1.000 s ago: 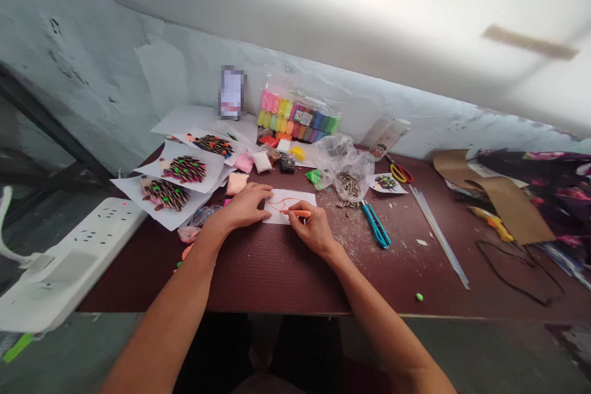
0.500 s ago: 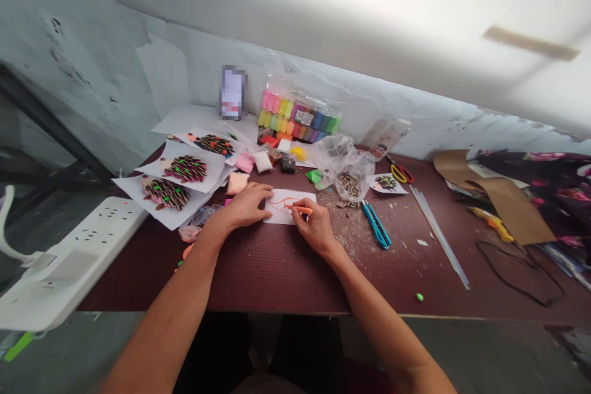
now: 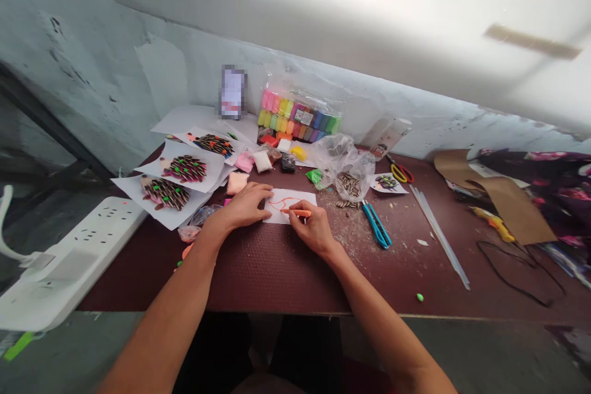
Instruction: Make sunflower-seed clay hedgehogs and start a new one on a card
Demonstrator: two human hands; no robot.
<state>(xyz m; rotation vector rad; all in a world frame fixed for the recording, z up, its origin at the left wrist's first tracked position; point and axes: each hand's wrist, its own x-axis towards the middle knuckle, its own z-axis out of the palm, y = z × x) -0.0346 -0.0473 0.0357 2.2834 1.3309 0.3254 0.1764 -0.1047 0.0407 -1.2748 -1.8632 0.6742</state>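
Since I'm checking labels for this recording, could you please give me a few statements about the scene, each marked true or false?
1. The right hand holds an orange pen. True.
2. The blue cutter lies to the left of the white paper. False: it lies to the right of it.
3. The left hand grips the blue cutter. False: it rests at the left edge of the white paper.
4. The scissors have one yellow and one red handle loop. True.
5. The drawing on the white paper is green. False: the drawing is orange.
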